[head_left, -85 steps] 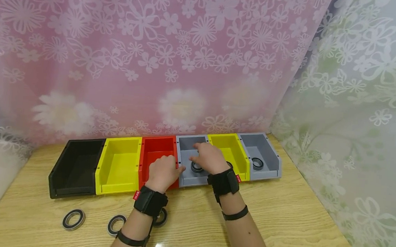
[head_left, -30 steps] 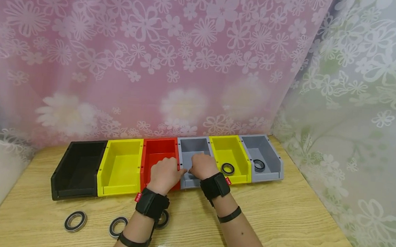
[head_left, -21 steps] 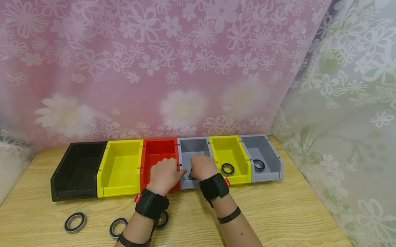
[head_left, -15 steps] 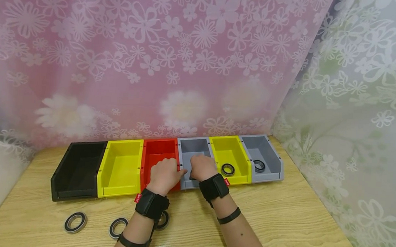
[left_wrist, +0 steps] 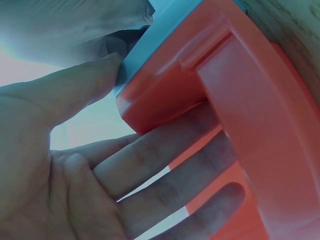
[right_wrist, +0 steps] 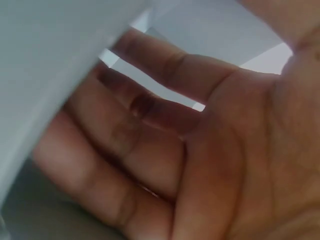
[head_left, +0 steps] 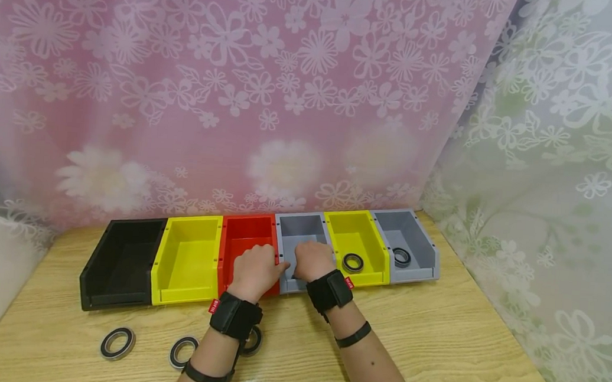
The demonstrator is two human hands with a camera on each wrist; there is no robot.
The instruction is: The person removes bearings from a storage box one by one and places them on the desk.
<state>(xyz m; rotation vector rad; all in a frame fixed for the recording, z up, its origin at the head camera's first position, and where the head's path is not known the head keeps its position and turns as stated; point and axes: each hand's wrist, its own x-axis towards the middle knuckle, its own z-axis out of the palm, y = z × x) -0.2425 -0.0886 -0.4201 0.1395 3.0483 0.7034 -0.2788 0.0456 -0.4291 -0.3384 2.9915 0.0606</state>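
In the head view, my left hand (head_left: pixel 254 270) is at the border between the red bin (head_left: pixel 250 227) and the middle grey bin (head_left: pixel 302 225). In the left wrist view its thumb presses the grey edge (left_wrist: pixel 150 45) while the other fingers reach into the red bin, so it grips the adjoining walls. My right hand (head_left: pixel 313 260) is inside the middle grey bin with curled fingers. A dark rounded part of a ball bearing (left_wrist: pixel 122 42) shows at its fingertips in the left wrist view; the hand hides most of it. The right wrist view shows curled fingers behind a pale wall.
Single bearings lie in the right yellow bin (head_left: pixel 353 263) and the right grey bin (head_left: pixel 401 257). A black bin (head_left: pixel 122 261) and another yellow bin (head_left: pixel 186 259) stand left. On the table are a bearing (head_left: pixel 105 345) and two others partly behind my left forearm.
Since the earliest frame, my right hand has moved down into the middle grey bin and curled its fingers, covering the bearing there. The left hand keeps its place. Little differs over the last second.
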